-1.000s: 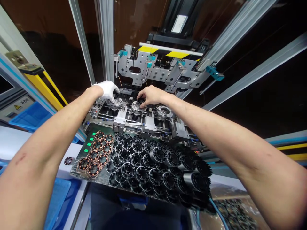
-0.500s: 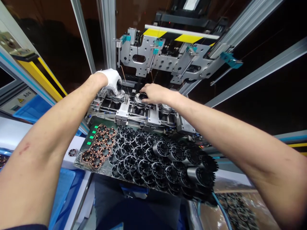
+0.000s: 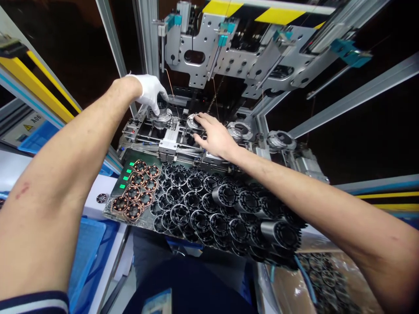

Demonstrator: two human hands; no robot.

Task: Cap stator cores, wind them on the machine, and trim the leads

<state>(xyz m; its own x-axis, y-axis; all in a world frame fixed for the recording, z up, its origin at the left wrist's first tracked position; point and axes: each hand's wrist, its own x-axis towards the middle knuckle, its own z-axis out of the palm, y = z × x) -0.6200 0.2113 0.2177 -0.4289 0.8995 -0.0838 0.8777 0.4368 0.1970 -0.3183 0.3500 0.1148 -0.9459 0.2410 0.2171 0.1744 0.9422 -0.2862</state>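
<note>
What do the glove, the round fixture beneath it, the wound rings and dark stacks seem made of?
Glove: white, matt, creased; likely fabric. Round fixture: seemingly silvery metal, from glints. Wound rings: orange sheen suggests copper wire. Dark stacks: sheeny grey sides suggest metal; black ends possibly plastic.

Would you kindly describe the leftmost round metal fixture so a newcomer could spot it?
Below the yellow-and-black striped bar runs a row of round metal fixtures. Find the leftmost fixture, next to the one under the bare right hand; it alone has the white-gloved left hand at its top.
</note>
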